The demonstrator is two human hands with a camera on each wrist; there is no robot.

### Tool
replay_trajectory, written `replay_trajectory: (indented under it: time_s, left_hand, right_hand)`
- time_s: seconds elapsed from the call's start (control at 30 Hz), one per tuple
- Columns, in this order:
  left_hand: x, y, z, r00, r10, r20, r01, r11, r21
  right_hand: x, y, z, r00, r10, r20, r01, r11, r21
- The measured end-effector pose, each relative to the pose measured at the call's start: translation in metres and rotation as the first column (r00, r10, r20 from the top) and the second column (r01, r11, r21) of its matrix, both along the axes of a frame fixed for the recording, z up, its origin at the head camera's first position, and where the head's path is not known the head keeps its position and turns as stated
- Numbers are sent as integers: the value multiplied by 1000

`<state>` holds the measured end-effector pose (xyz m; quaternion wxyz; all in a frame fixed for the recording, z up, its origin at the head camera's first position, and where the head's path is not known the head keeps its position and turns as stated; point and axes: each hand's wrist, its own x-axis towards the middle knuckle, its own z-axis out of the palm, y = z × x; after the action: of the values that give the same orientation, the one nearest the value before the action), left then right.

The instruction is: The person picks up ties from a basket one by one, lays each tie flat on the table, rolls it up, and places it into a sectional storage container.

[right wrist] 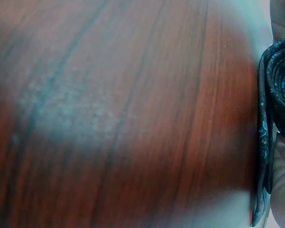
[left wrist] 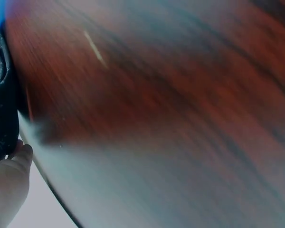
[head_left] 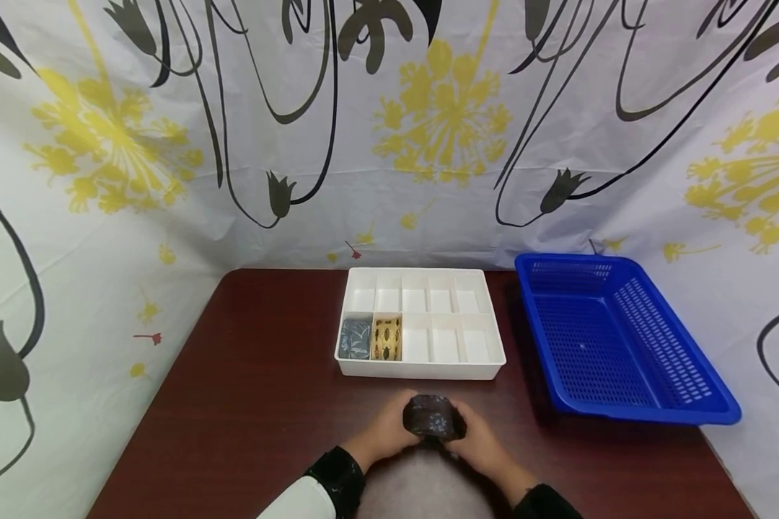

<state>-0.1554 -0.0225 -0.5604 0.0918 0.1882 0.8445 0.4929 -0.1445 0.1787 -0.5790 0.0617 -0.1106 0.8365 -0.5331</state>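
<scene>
Between both hands, close above the table and in front of the white box, is a dark patterned necktie (head_left: 432,416) rolled into a coil. My left hand (head_left: 386,428) grips its left side; my right hand (head_left: 482,441) holds the right side. At the right edge of the right wrist view, the spiral layers of the coil (right wrist: 275,64) show, with fingertips at its centre and a loose tail hanging down. The left wrist view catches the roll's dark side (left wrist: 4,118) with a thumb (left wrist: 14,178) beneath it.
A white divided box (head_left: 420,370) stands at the table's back, with a grey-blue roll (head_left: 355,339) and a yellow insect-print roll (head_left: 386,339) in its front left compartments. To the right is a blue perforated basket (head_left: 610,353). Patterned cloth (head_left: 389,144) hangs behind the dark red table (head_left: 247,404).
</scene>
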Motion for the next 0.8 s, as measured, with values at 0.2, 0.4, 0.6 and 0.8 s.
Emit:
replay_trajectory:
  time_s: [0.2,0.4,0.6,0.8]
  left_hand:
    - [-1,3,1,997,-16,-70,16,1000,3]
    - [-5,10,8,985,-42,-165,2,973,-233]
    - [-4,20,27,973,-88,-211,-37,853,-521]
    - [1,29,43,965,-90,-247,-102,738,-667]
  right_hand:
    - [1,0,-1,1000,-8,15,8,1000,6]
    - [0,1,2,1000,-10,24,10,1000,2]
    - [0,0,5,1000,6,-1,-6,1000,24]
    - [-1,-1,10,1000,7,-11,-6,999,47]
